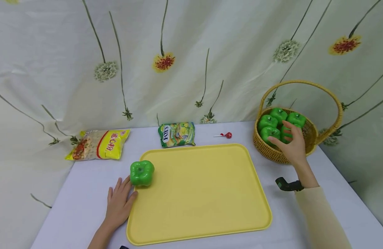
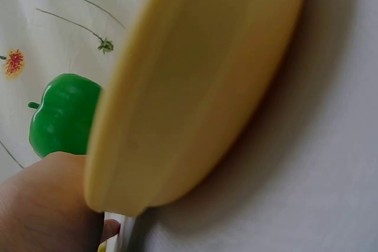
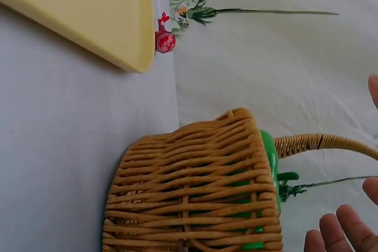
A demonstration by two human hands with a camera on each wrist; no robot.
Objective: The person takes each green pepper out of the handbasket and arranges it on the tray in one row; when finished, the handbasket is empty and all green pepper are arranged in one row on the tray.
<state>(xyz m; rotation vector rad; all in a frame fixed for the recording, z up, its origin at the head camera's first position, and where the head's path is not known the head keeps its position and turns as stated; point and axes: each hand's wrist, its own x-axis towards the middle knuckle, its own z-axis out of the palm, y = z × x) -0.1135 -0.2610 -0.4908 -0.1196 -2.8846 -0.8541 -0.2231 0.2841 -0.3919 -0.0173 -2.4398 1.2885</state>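
On the table (image 1: 85, 193), unclenched hands (image 1: 117, 207) (image 1: 295, 147) have peppers (image 1: 142, 173) (image 1: 268, 122) beside the left, beneath the right.

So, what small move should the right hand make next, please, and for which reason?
Probably the right hand should close its fingers round the green bell pepper beneath them in the wicker basket. Thumb and fingers are spread over it, with no grip visible, while another bell pepper already sits at the yellow tray's left side.
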